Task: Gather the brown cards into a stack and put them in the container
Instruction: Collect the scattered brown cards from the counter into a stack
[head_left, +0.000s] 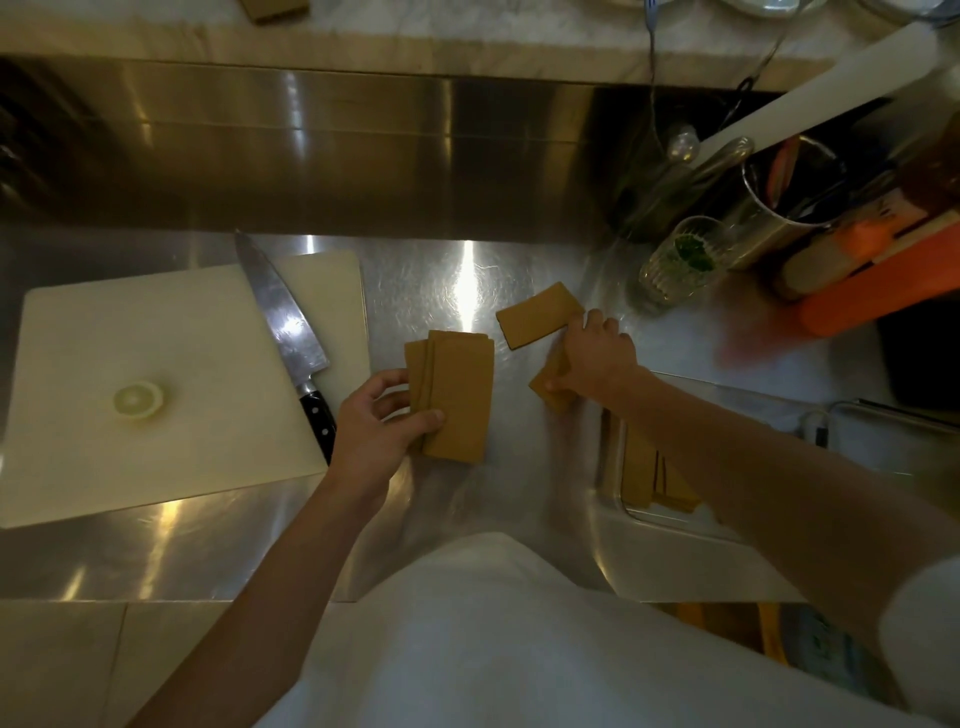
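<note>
A loose stack of brown cards (457, 395) lies on the steel counter in the middle. My left hand (379, 421) grips its lower left corner, thumb on top. A second small pile of brown cards (551, 388) lies to the right under my right hand (597, 358), which holds it by the edges. One more brown card (537, 321) lies flat just above, touching my right fingertips. The clear container (670, 519) sits at the lower right, partly hidden by my right forearm, with more brown cards (644, 475) inside it.
A white cutting board (171, 338) at left carries a chef's knife (288, 332) and a lemon half (139, 400). A glass with herbs (680, 260), a metal utensil cup (784, 208) and orange items (883, 280) stand at the back right.
</note>
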